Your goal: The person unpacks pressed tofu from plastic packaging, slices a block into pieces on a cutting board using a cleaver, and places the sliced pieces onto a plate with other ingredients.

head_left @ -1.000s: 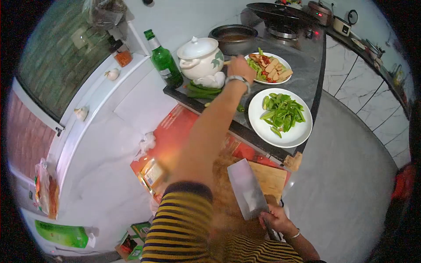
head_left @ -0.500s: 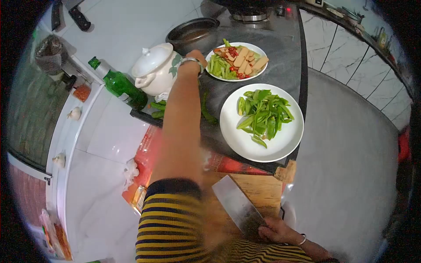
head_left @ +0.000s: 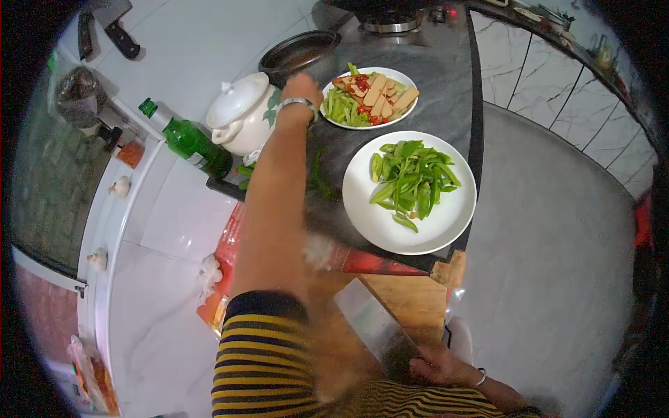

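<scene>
My right hand (head_left: 444, 366) grips a broad cleaver (head_left: 373, 322) at its handle end, the blade lying over a wooden cutting board (head_left: 414, 296). My left arm is stretched far forward. My left hand (head_left: 302, 90) is between a white lidded pot (head_left: 240, 115) and a plate of sliced food (head_left: 333, 124); its fingers are mostly hidden behind its back, so whether it holds anything is unclear. Closer to me, a large white plate (head_left: 366, 226) bears cut green peppers (head_left: 416, 177). Some whole green peppers (head_left: 244, 171) are partly hidden by my left forearm.
A dark oval dish (head_left: 300, 52) stands behind the pot, near the stove (head_left: 390, 24). A green bottle (head_left: 188, 143) leans left of the pot. Garlic bulbs (head_left: 120, 186) lie on the window ledge. Knives (head_left: 122, 40) hang on the wall. The dark counter's edge (head_left: 477, 104) runs along the right.
My left hand has shifted slightly left and back from the plate of sliced food, and more of it shows. The view has moved a little. The cleaver stays in my right hand.
</scene>
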